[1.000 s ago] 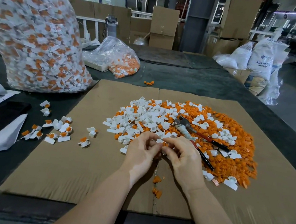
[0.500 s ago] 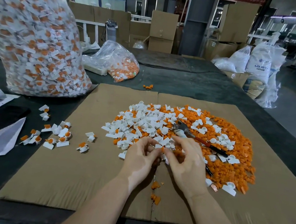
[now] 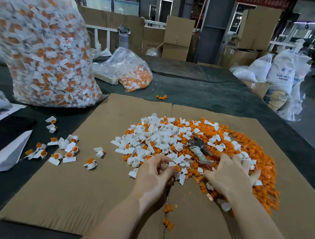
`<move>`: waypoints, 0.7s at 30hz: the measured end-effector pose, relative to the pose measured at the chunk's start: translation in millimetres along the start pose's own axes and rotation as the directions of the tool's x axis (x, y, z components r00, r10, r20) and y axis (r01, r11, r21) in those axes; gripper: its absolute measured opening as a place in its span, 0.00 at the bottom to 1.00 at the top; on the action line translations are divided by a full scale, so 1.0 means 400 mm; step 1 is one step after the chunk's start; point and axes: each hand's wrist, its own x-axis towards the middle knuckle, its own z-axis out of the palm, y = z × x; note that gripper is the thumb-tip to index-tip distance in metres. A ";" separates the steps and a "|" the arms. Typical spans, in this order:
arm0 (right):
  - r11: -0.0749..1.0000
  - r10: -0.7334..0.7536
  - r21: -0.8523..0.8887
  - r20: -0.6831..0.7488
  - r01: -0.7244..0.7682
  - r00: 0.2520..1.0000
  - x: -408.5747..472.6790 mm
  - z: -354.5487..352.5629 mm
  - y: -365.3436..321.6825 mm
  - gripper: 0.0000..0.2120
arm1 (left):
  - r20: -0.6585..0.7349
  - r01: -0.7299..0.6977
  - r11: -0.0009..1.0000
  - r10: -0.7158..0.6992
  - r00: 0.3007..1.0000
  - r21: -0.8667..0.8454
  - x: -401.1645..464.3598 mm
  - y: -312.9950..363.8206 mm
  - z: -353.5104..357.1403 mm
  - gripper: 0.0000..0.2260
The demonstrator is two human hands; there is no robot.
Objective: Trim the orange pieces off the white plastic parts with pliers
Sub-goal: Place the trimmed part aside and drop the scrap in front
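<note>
Since half a second ago the hands are parting: right hand [image 3: 230,175] is moving away from left hand [image 3: 153,174], out over the pliers [image 3: 200,153], which are lying on the mixed pile [image 3: 170,140] of trimmed white parts and orange pieces. The right hand's fingers are spreading above the red handles; blurred, so whether it is gripping them cannot be told. Left hand is staying at the pile's near edge, fingers curling, pinching a small white part [image 3: 172,164] at the fingertips. Both forearms are reaching in from the near edge over the cardboard sheet [image 3: 66,197]. Untrimmed parts [image 3: 60,148] are lying scattered at left, near the big clear bag [image 3: 43,49].
</note>
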 end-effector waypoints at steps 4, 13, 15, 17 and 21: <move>0.989 -0.105 0.083 -0.160 0.119 0.982 -0.012 -0.015 0.006 0.19 | -0.022 0.069 0.988 -0.073 0.997 -0.140 0.006 0.018 0.000 0.05; 0.730 -0.449 0.641 0.188 0.238 0.873 -0.099 -0.094 -0.021 0.15 | -0.067 0.178 0.883 -0.228 0.971 -0.434 0.069 0.066 -0.009 0.02; 0.695 -0.476 0.695 0.253 0.184 0.842 -0.107 -0.095 -0.024 0.15 | -0.082 0.181 0.897 -0.233 0.969 -0.404 0.080 0.064 -0.010 0.01; 0.662 -0.485 0.741 0.309 0.113 0.818 -0.112 -0.096 -0.025 0.14 | -0.094 0.192 0.905 -0.244 0.965 -0.379 0.087 0.060 -0.013 0.01; 0.661 -0.493 0.747 0.362 0.070 0.791 -0.115 -0.100 -0.030 0.09 | -0.112 0.208 0.918 -0.259 0.960 -0.336 0.093 0.057 -0.017 0.01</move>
